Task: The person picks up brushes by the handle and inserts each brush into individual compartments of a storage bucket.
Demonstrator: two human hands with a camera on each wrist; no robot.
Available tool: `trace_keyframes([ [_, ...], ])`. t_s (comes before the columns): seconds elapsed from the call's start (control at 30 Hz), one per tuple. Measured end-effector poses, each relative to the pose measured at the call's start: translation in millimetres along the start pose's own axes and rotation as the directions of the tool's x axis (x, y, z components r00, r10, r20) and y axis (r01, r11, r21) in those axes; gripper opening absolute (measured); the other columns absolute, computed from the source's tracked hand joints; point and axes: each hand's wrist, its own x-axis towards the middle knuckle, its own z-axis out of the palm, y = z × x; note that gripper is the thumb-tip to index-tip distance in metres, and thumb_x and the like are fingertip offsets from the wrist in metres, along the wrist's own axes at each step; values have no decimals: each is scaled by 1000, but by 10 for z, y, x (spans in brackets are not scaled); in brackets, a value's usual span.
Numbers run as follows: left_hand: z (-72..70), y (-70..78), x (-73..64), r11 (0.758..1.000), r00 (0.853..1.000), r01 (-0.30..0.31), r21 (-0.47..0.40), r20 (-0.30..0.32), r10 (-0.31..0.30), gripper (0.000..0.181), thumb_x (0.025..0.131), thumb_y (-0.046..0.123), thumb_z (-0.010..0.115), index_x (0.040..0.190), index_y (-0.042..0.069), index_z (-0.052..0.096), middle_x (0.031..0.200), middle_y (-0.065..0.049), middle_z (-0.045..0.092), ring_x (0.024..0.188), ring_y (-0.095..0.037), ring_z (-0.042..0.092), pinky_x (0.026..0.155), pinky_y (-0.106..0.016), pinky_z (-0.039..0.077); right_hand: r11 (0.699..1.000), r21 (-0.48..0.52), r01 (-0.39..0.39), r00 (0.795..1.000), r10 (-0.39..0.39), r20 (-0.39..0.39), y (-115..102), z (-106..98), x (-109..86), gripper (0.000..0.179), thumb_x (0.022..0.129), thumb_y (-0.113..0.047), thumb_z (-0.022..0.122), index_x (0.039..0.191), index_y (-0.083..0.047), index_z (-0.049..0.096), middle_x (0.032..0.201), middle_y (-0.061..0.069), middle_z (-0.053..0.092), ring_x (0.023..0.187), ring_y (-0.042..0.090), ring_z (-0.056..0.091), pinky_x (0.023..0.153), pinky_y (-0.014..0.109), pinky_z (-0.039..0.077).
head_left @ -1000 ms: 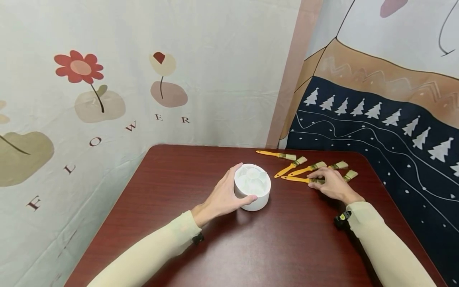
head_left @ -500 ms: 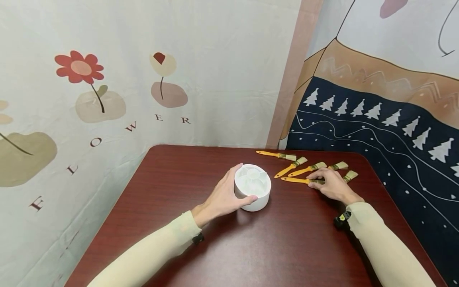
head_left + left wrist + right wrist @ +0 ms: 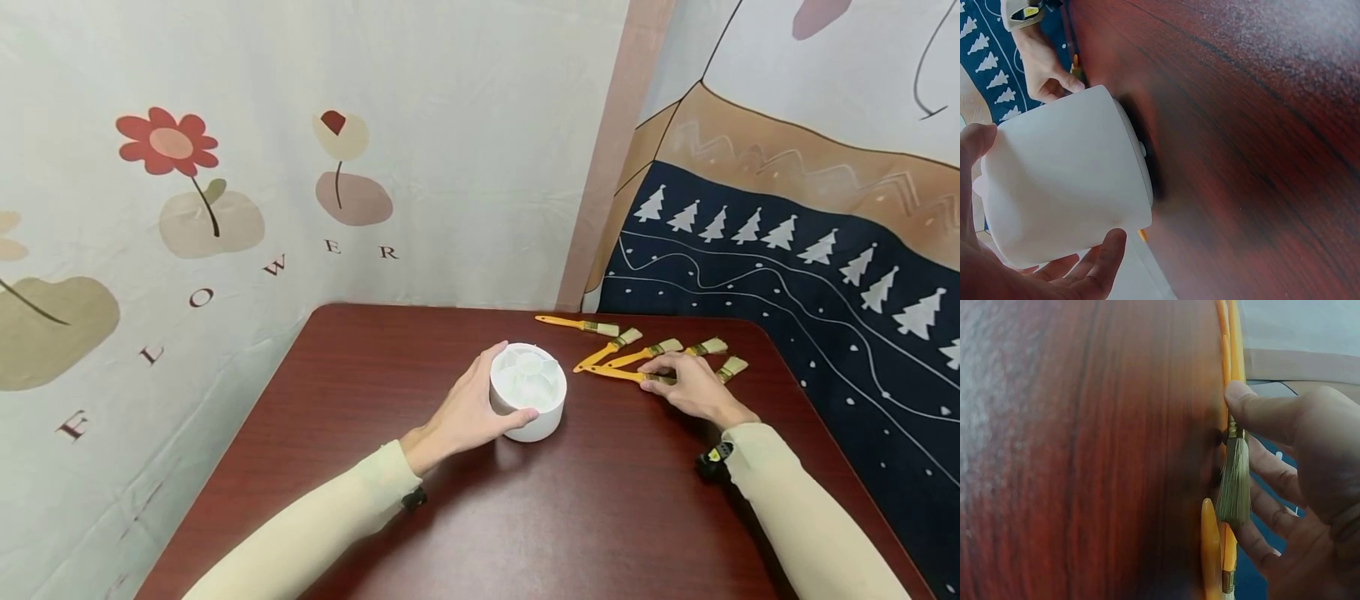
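Observation:
My left hand [image 3: 467, 408] grips a white round container [image 3: 536, 423] around its side, thumb at the near face and fingers at the far left. Thin dividers split its open top into several compartments. In the left wrist view its smooth wall [image 3: 1066, 175] fills the space between thumb and fingers. To the right, my right hand [image 3: 696, 387] pinches a paintbrush [image 3: 615, 372] with a yellow handle. Thumb and index finger meet near its metal band, and its pale bristles [image 3: 1235, 481] hang below them in the right wrist view. The other right fingers are loosely bent.
Several similar brushes lie around the right hand: a far brush [image 3: 562, 321], two slanting brushes [image 3: 600, 354] [image 3: 637, 357] beside the held one, and bristle ends [image 3: 708, 345] [image 3: 732, 368] behind the hand. The dark red table [image 3: 585, 517] meets printed cloth [image 3: 465, 167] at its back edge.
The pinched paintbrush has shifted slightly left, its handle end rising a little to overlap the neighbouring brush. My right hand moved slightly with it. The left hand and white container hold still.

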Motion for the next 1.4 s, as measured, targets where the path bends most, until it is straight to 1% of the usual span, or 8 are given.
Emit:
trace_keyframes([
  [0.4,-11,-11,13,1000,1000,7,15,13,-8,116,91,57,97,181,26,31,173,-7,55,152,-32,65,124,-57,57,996,64,-56,998,55,14,-72,-48,-8,33,108,-31,86,134,-11,84,131,15,84,119,34,78,109,58,61],
  [0.67,-7,-18,14,1000,1000,-6,12,2,6,115,91,58,96,181,24,33,172,-9,56,150,-33,66,122,-59,58,989,125,-73,997,75,-11,-126,-62,-20,38,107,-33,89,137,-11,83,139,19,82,126,41,80,113,64,62],
  [0.8,-12,-17,15,1000,1000,-8,10,2,8,115,90,57,97,181,23,34,172,-10,57,150,-34,67,123,-58,58,989,136,-61,997,66,-37,-156,-79,-29,39,106,-34,89,138,-12,83,140,17,81,129,41,79,112,55,64],
  [0.97,-24,1,13,1000,1000,-2,5,8,2,116,90,57,97,181,24,34,172,-9,57,150,-34,67,123,-58,58,986,163,-32,995,47,-90,-211,-98,-47,38,105,-33,90,137,-14,85,136,14,81,122,37,79,97,19,61],
  [1.07,-21,1,13,1000,1000,-1,6,9,1,116,90,57,97,181,24,34,172,-9,57,150,-34,67,122,-58,58,979,204,-28,992,52,-114,-260,-98,-61,38,104,-32,91,137,-14,85,136,15,82,119,37,80,90,7,56],
  [1.2,-16,-9,9,1000,1000,-1,10,10,1,115,90,57,97,181,23,34,172,-9,57,149,-34,67,123,-57,58,969,241,-48,987,83,-135,-330,-105,-81,40,103,-33,92,138,-13,84,137,18,83,115,33,81,83,7,55],
  [1.3,-17,-13,5,1000,1000,-5,5,9,5,115,90,57,97,180,23,35,171,-10,57,149,-34,67,122,-58,58,947,309,-85,983,131,-130,-380,-125,-92,41,102,-35,93,136,-13,83,135,21,83,88,25,79,61,17,54],
  [1.4,-21,-14,1,1000,1000,-7,7,7,6,115,90,56,97,180,22,35,171,-10,57,148,-34,68,122,-58,58,924,370,-93,979,153,-135,-430,-146,-96,42,101,-37,94,133,-12,83,133,23,83,77,11,77,54,24,52],
])
